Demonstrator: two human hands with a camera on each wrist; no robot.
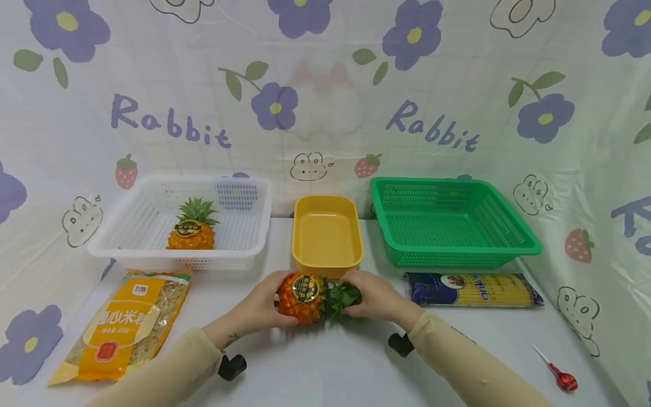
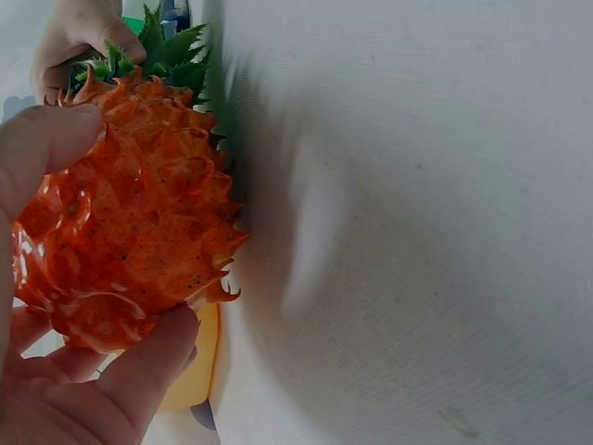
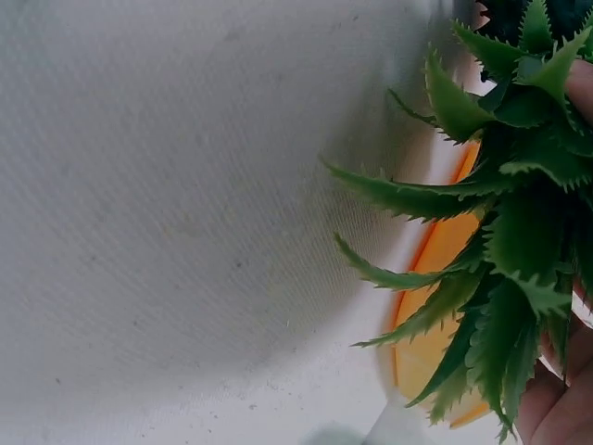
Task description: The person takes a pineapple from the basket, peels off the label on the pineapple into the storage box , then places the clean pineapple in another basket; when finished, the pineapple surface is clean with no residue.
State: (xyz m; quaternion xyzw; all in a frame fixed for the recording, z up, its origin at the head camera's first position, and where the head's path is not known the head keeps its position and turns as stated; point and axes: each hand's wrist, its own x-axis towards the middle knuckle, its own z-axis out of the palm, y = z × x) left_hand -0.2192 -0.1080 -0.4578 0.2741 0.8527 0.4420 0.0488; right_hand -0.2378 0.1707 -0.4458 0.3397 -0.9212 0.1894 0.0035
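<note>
A small orange pineapple (image 1: 300, 308) lies on its side near the middle of the white table, its dark label facing up and its green crown (image 1: 333, 299) toward the right. My left hand (image 1: 260, 305) grips the fruit's body from the left, thumb and fingers around it in the left wrist view. From the other side, my right hand (image 1: 377, 295) holds the leafy crown; in the right wrist view the leaves (image 3: 528, 213) hide most of its fingers. Just behind the pineapple stands a yellow tub (image 1: 328, 226).
A white basket (image 1: 254, 254) at back left contains another pineapple (image 1: 192, 234). A green basket (image 1: 458, 257) stands at back right, with a spaghetti pack (image 1: 475, 291) before it. An orange-and-yellow food bag (image 1: 117, 333) lies left, and a red lollipop (image 1: 565, 381) front right. A patterned curtain hangs behind.
</note>
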